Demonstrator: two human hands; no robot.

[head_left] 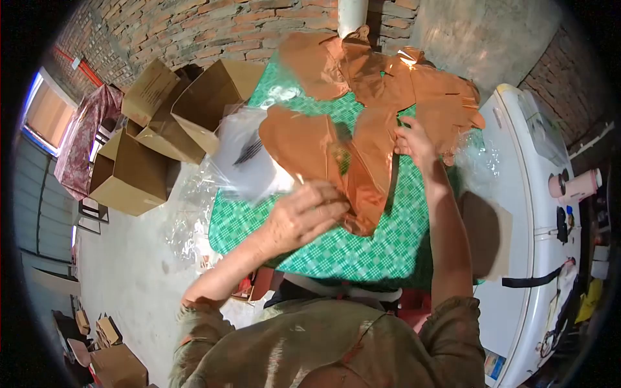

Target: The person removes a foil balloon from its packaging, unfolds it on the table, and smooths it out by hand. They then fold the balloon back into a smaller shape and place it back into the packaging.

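Observation:
A shiny copper-coloured foil balloon, limp and flat, is held up above the green checked tablecloth. My left hand is closed at its lower left edge, the fingers curled and the thumb mostly hidden. On the right, my right hand pinches the balloon's other edge between thumb and fingers. More flat foil of the same colour lies in a loose, wrinkled pile across the far part of the table. Clear plastic bags lie left of the held balloon.
Open cardboard boxes stand at the left. A white refrigerator is close on the right, with crumpled clear plastic between it and the foil. Behind the table rises a brick wall with a white pipe.

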